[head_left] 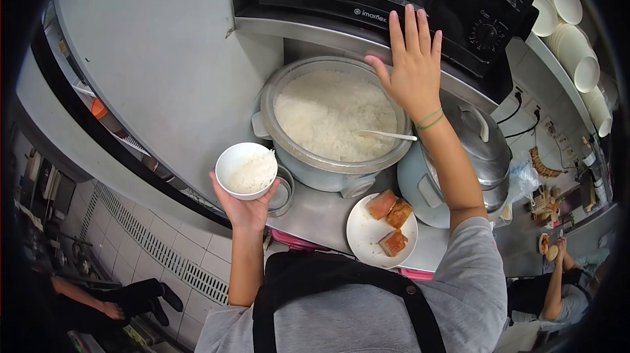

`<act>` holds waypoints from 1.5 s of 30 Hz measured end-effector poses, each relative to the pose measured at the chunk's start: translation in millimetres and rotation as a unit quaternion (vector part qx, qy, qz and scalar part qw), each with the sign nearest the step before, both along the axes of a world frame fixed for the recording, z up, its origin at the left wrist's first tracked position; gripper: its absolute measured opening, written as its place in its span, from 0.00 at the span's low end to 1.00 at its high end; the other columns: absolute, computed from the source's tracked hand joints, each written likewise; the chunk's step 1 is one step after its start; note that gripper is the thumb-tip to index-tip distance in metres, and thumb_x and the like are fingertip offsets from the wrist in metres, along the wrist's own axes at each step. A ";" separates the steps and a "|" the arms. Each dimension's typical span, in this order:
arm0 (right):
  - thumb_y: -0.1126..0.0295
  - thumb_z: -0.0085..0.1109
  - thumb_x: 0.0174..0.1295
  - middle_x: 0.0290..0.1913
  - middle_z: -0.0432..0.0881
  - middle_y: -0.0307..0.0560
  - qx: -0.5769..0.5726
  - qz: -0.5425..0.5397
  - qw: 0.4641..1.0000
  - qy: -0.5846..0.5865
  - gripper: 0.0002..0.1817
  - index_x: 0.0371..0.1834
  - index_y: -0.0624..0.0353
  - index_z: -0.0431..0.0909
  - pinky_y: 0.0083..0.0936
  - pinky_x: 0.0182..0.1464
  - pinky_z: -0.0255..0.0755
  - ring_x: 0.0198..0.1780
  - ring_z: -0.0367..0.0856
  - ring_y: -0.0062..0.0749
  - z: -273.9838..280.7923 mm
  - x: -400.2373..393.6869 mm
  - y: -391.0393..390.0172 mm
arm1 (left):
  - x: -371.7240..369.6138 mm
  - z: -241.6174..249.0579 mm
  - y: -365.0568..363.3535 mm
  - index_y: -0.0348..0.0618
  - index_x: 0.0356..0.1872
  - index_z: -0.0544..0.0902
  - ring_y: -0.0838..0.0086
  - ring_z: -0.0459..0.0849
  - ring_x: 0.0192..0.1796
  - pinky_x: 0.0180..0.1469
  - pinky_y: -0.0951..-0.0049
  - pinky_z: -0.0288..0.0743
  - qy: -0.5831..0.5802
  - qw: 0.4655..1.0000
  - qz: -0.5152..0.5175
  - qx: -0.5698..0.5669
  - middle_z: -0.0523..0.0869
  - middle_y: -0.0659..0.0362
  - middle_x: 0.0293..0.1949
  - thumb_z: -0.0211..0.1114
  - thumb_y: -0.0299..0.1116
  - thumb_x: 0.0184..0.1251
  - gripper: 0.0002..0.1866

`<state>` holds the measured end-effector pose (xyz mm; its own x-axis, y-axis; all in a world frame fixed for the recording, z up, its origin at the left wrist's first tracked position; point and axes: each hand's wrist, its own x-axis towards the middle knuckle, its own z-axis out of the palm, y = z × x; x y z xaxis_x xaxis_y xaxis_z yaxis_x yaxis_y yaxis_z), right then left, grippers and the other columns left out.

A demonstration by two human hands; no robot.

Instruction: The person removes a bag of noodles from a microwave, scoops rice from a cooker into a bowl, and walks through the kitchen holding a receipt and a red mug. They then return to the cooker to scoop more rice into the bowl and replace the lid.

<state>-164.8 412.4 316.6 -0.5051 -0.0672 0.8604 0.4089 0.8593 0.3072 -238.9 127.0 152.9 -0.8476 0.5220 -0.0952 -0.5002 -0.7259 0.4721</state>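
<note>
My left hand is wrapped under a white bowl, which has cooked rice inside and some clinging to its rim. My right hand is spread, fingers outstretched, overlapping the lower edge of a black microwave and holding nothing. Between my hands stands a large open rice cooker, well filled with white rice. A white spoon or paddle rests in it, handle toward the right rim.
A white plate with several browned meat chunks is on the steel counter. A lidded cooker is right, a metal container left. Stacked bowls line a shelf. People work at lower right and lower left.
</note>
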 end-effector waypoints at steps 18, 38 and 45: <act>0.61 0.48 0.62 0.37 0.84 0.49 -0.173 -0.232 0.848 -0.443 0.14 0.37 0.56 0.82 0.50 0.51 0.66 0.40 0.83 0.42 -156.5 -5.8 77.6 | -1.1 -24.8 -28.1 0.41 0.64 0.62 0.40 0.74 0.55 0.41 0.52 0.83 -0.019 0.998 -0.036 0.056 0.71 0.40 0.57 0.39 0.69 0.62 0.43; 0.47 0.39 0.66 0.29 0.82 0.52 -0.209 -0.019 0.819 -0.534 0.27 0.26 0.55 0.83 0.40 0.40 0.74 0.35 0.82 0.47 -154.0 -14.8 34.4 | -22.2 -19.3 10.1 0.45 0.63 0.64 0.51 0.79 0.52 0.43 0.55 0.81 0.032 0.997 -0.024 -0.065 0.76 0.49 0.55 0.37 0.68 0.64 0.40; 0.47 0.39 0.66 0.31 0.82 0.55 -0.266 0.028 0.787 -0.556 0.28 0.29 0.58 0.83 0.41 0.43 0.73 0.36 0.81 0.50 -140.7 9.3 36.6 | -29.3 1.9 49.3 0.44 0.64 0.62 0.56 0.73 0.60 0.54 0.46 0.74 0.064 0.994 -0.052 -0.068 0.71 0.49 0.60 0.39 0.66 0.66 0.38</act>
<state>-155.5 449.0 175.9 -0.9748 0.1041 -0.1973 0.0983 0.9944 0.0394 -268.1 176.3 154.8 -0.7992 0.5975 -0.0655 -0.4983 -0.5978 0.6279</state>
